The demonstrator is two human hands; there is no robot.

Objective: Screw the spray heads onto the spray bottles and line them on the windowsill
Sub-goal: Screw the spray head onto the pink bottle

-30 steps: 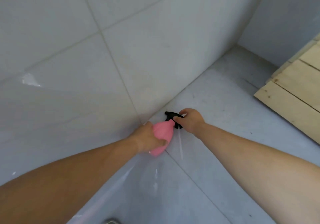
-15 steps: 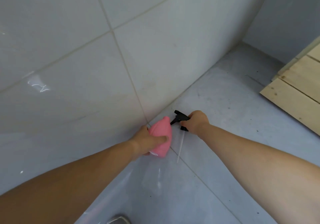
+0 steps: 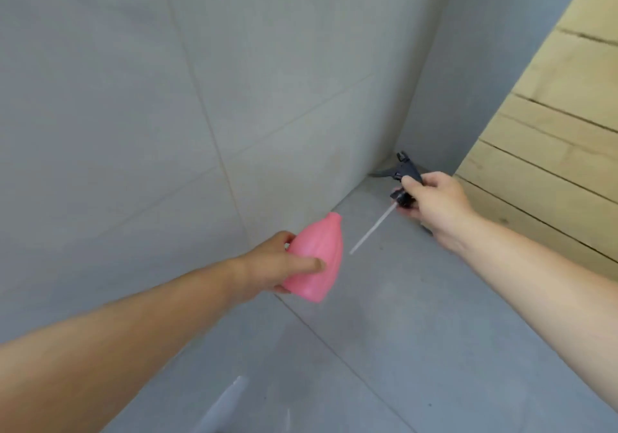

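My left hand (image 3: 272,263) grips a pink spray bottle (image 3: 317,258) by its body, held in the air with its open neck tilted up and to the right. My right hand (image 3: 434,205) holds a black spray head (image 3: 406,173) further right and higher. The head's thin clear dip tube (image 3: 371,230) slants down-left toward the bottle, its tip just right of the bottle and outside it. The head and the bottle are apart.
A grey tiled wall (image 3: 167,115) fills the left and back. The grey tiled floor (image 3: 418,332) runs below both arms. Pale wooden planks (image 3: 551,131) rise at the right, meeting the wall in the far corner.
Both hands have lifted off the floor and moved apart. The spray head has gone up and right, drawing its dip tube clear of the bottle. The view has swung toward the corner.
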